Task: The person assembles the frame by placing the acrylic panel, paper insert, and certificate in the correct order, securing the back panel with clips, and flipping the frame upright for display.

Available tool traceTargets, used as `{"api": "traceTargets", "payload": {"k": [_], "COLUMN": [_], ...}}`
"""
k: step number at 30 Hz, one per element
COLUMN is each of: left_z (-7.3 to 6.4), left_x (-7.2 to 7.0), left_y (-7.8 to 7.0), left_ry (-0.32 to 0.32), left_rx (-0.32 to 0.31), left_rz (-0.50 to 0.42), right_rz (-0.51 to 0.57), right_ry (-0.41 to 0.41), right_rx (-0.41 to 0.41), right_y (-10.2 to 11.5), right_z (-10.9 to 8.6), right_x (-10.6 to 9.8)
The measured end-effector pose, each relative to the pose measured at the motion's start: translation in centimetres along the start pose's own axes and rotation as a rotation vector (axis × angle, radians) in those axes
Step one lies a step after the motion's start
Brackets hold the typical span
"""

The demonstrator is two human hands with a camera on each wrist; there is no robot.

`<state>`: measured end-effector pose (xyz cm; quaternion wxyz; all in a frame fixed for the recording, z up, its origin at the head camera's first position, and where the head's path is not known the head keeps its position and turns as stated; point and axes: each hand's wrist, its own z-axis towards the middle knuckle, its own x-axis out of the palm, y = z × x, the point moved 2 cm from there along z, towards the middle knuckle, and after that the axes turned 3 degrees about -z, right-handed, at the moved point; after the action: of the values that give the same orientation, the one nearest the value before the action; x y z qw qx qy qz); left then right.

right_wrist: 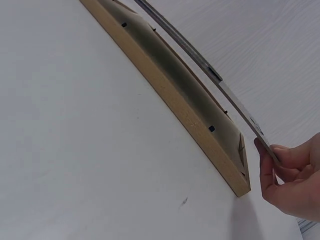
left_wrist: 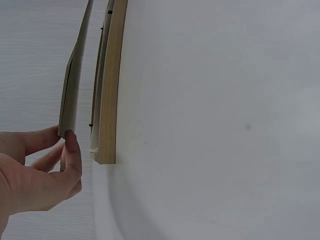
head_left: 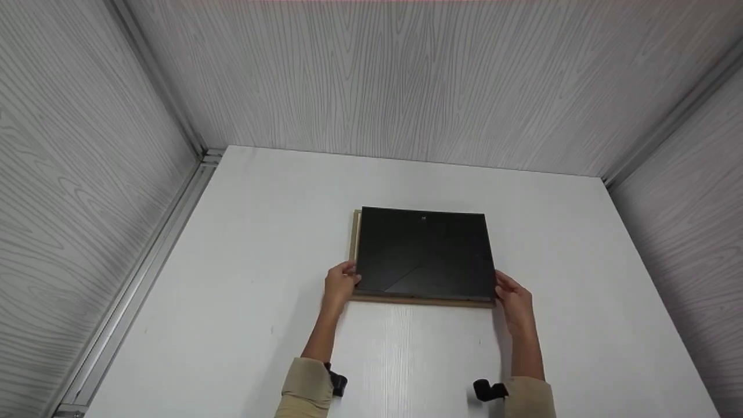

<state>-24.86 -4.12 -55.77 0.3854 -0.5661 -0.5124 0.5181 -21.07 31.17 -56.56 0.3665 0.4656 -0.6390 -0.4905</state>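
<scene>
A black picture-frame backing board (head_left: 424, 249) is held level between both hands, over a light wooden picture frame (head_left: 424, 301) that lies on the white table. My left hand (head_left: 341, 283) pinches the board's left edge near the front corner; my right hand (head_left: 515, 299) pinches the right edge. Seen from the left wrist, a gap separates the board (left_wrist: 72, 95) from the wooden frame (left_wrist: 111, 90). The right wrist view shows the same gap, with small dark tabs (right_wrist: 212, 129) along the frame's inner edge. The board hides the frame's inside in the head view.
Grey wood-patterned panels (head_left: 395, 81) stand behind the table (head_left: 232, 278) and on both sides. A metal rail (head_left: 133, 290) runs along the left. Black camera mounts (head_left: 489, 390) are strapped at both wrists, by the tan sleeves.
</scene>
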Motion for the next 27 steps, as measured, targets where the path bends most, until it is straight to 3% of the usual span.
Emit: {"api": "traceTargets", "payload": {"k": [11, 20, 27], "left_z": [0.36, 0.46, 0.41], "left_x": [-0.19, -0.53, -0.53], "left_y": [0.66, 0.78, 0.54], "left_ry": [0.0, 0.021, -0.004], "left_rx": [0.007, 0.01, 0.036], "left_rz": [0.072, 0.121, 0.182], "right_rz": [-0.059, -0.201, -0.303], "right_ry": [0.022, 0.031, 0.029], "right_rx": [0.06, 0.006, -0.013], "right_y": [-0.27, -0.12, -0.11], "right_z": [0.34, 0.16, 0.17], "right_x": [0.52, 0.82, 0.82]}}
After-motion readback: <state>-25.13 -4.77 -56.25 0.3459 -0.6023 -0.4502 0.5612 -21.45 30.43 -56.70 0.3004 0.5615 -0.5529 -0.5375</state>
